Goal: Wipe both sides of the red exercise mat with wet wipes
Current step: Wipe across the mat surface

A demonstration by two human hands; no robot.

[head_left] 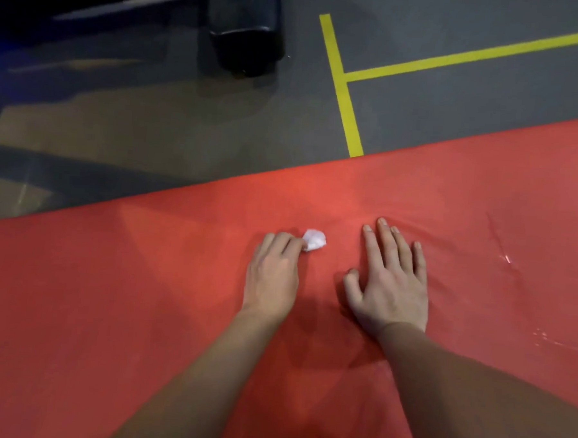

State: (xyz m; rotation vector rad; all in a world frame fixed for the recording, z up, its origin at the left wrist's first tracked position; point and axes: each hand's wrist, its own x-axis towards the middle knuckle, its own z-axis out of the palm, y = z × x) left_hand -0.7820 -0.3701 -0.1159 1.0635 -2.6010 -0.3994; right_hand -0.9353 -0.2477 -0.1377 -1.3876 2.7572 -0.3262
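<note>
Apparently left hand pinches wipe; right hand, fingers straight, presses red mat.

L hand pinches wipe; R hand flat.

Red mat, white wipe, grey floor with yellow lines.

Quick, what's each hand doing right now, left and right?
Left hand: curled, pinching the crumpled wet wipe against the red mat.
Right hand: open, pressed flat on the mat, holding nothing.
</note>
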